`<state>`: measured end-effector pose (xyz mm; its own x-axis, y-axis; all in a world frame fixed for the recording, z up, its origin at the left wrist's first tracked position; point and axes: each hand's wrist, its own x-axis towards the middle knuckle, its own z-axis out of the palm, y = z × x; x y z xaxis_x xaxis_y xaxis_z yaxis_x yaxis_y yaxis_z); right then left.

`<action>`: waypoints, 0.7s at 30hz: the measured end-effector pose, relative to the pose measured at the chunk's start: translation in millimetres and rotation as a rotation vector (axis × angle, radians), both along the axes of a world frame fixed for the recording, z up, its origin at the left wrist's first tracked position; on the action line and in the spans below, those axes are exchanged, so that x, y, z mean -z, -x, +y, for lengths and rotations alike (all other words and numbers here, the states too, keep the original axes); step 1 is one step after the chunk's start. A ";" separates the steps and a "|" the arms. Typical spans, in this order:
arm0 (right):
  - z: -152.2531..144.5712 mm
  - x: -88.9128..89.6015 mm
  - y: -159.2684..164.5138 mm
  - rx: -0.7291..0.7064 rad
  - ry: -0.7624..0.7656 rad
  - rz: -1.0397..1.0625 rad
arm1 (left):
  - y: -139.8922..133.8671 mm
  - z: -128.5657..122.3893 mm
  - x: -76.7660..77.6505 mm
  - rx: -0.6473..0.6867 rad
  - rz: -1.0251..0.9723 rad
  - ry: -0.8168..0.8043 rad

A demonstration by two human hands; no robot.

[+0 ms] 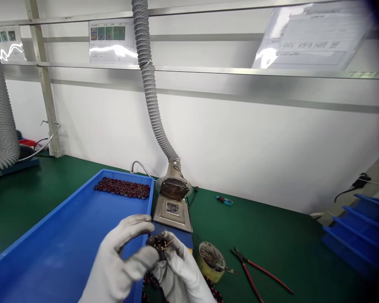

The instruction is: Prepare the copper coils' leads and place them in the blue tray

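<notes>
Both my hands wear white gloves. My right hand (185, 263) pinches a small dark round part (159, 243) with copper-coloured bits around its opening, perhaps a wound coil. My left hand (126, 252) is just left of it, thumb and fingers apart around its near side; the thumb is blurred, and whether it touches the part is unclear. Below and beside my hands, black-and-red speckled pieces (152, 281) show, partly hidden. Behind the hands stands a metal-topped device (173, 212) with a dark speckled square window, under a round fume hood (173, 187).
A big blue tray (66, 235) holds rows of small dark red round parts (121, 187). Right of my hands are a tin (210, 273) of wire scraps and red-handled pliers (251, 269). Small blue cutters (224, 200) lie farther back; stacked blue bins (360, 231) stand right. A grey hose (151, 88) hangs down.
</notes>
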<state>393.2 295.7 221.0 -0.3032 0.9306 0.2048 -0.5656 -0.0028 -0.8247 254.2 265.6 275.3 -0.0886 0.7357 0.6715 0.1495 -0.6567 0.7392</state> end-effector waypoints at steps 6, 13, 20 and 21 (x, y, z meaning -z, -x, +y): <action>1.3 -10.4 -8.1 -0.076 0.141 0.055 | -2.3 0.7 -0.6 0.038 -0.016 -0.053; -25.6 -20.2 -9.5 -0.007 0.106 0.134 | 2.3 -2.3 1.3 0.006 0.165 0.083; -22.3 -17.8 -3.6 0.035 0.013 0.034 | -7.0 0.2 -1.3 0.145 0.200 -0.010; -17.3 -17.8 -4.3 0.029 0.007 0.025 | -5.7 2.2 0.0 0.165 0.143 -0.018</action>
